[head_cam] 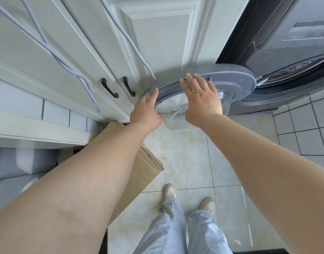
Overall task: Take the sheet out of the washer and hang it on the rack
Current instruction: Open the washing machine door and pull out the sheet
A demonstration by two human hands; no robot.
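The grey washer [293, 33] stands at the upper right with its round door [236, 79] swung open to the left. Part of the perforated drum [293, 69] shows behind the door; no sheet is visible. My left hand [145, 110] touches the door's left rim with straight fingers. My right hand [201, 99] lies flat on top of the door, its fingertips at the far rim, over the clear glass bowl [175, 114]. No rack is in view.
White cabinet doors [157, 33] with black handles [109, 88] stand right behind the open door, with grey cables [53, 50] hanging across them. A cardboard box [139, 169] leans at the left of the tiled floor [190, 162]. My feet [188, 197] are below.
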